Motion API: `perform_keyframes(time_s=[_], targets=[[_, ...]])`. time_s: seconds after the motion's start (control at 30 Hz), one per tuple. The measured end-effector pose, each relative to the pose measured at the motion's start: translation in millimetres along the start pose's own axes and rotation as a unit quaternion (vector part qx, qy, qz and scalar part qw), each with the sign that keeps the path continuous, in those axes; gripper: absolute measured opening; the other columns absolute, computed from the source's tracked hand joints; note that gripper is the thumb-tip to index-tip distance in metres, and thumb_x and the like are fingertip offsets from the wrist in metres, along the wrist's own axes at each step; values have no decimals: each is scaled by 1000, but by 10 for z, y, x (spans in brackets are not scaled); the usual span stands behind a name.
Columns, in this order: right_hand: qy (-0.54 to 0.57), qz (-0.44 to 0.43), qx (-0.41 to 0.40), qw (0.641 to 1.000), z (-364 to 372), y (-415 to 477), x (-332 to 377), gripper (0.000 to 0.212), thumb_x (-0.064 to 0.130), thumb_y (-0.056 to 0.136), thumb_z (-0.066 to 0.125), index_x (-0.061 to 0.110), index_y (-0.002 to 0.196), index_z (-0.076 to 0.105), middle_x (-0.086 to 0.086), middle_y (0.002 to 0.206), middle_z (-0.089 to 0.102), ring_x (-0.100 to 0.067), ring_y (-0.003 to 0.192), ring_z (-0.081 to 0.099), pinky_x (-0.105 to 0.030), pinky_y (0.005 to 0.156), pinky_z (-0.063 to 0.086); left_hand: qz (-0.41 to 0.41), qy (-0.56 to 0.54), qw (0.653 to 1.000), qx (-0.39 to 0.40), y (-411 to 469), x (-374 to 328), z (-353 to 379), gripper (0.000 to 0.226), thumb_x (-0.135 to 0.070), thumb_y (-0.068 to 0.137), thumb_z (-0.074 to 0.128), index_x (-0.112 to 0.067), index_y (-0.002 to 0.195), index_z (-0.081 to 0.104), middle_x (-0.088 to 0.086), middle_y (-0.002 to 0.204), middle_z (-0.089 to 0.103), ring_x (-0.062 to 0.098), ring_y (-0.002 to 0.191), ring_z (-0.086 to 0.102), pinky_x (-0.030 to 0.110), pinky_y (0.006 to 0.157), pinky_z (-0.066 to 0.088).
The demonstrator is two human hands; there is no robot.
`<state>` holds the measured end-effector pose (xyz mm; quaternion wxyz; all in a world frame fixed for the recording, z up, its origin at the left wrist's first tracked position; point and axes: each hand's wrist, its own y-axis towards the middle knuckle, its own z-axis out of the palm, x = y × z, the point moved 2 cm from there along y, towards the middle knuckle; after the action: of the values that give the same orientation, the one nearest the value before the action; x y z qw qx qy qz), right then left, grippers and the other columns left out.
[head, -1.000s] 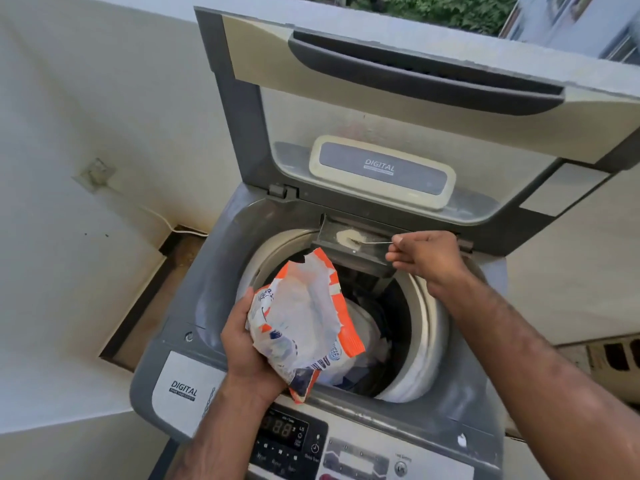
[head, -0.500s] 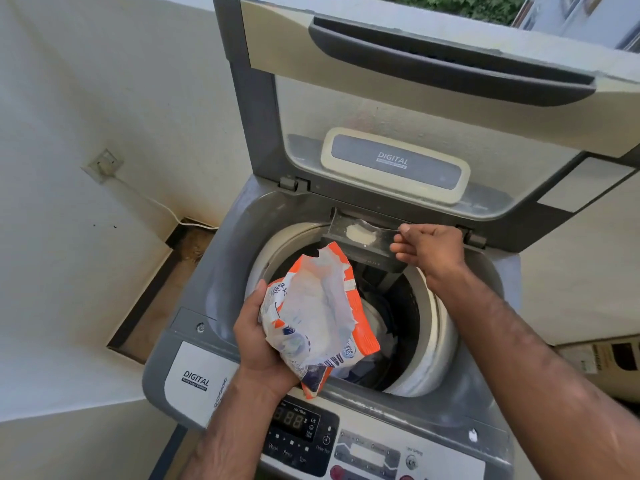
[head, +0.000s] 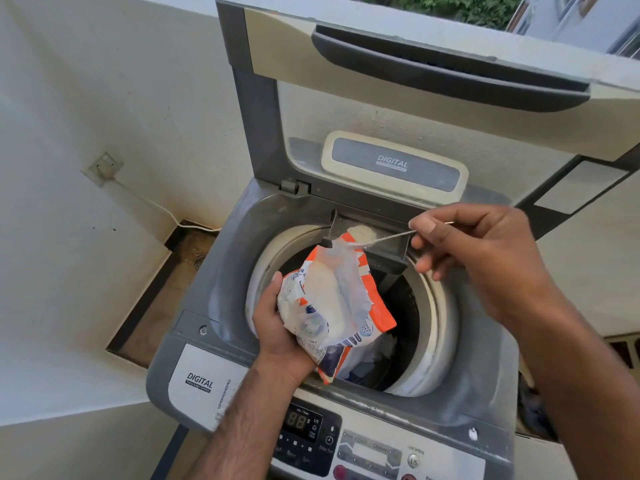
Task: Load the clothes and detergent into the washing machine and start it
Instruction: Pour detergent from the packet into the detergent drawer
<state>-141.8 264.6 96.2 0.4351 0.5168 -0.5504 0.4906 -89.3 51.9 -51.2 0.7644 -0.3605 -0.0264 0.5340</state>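
The grey top-loading washing machine [head: 194, 303] stands with its lid [head: 381, 77] raised. My left hand [head: 277, 327] grips an opened orange-and-white detergent packet [head: 329, 306] over the drum [head: 436, 306], mouth upward. My right hand [head: 485, 251] pinches a thin metal spoon [head: 391, 236] by its handle; the bowl of the spoon sits at the packet's top edge, just in front of the detergent drawer [head: 381, 251], which holds a heap of white powder [head: 362, 232]. Clothes [head: 377, 355] lie low in the drum, mostly hidden by the packet.
The control panel [head: 311, 431] with a digital display and buttons runs along the machine's near edge. A white wall with a socket [head: 104, 166] and cable is on the left, with a floor drain recess [head: 173, 278] beside the machine.
My right hand has drawn the spoon back from the drawer toward the packet's mouth and lifted slightly. The view has come closer; the left hand still holds the packet.
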Motion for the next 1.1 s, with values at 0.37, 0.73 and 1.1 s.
perform_keyframes(time_s=[0.37,0.73,1.1], targets=[[-507,-132,146,839,562,-310,39,23,46,100,56,43,117,72,25,117,73,-6,107,67,-32,85,55,-9,-7,998,59,123,134,251,69,-55,101,31,-8,109,81,17,108,76,33,95,76,44,88,59],[-55,59,106,991,88,-481,-248,129,75,50,88,42,158,26,24,151,50,1,135,52,-39,105,53,-64,-24,993,95,159,135,363,65,-59,99,38,-15,141,61,16,135,64,40,122,60,52,105,49],[2,27,-96,995,697,-952,-477,82,37,67,94,29,141,58,9,127,73,-11,119,69,-41,102,56,-67,47,989,126,-146,408,735,61,-64,98,42,-16,119,73,12,103,77,29,92,76,38,76,63]])
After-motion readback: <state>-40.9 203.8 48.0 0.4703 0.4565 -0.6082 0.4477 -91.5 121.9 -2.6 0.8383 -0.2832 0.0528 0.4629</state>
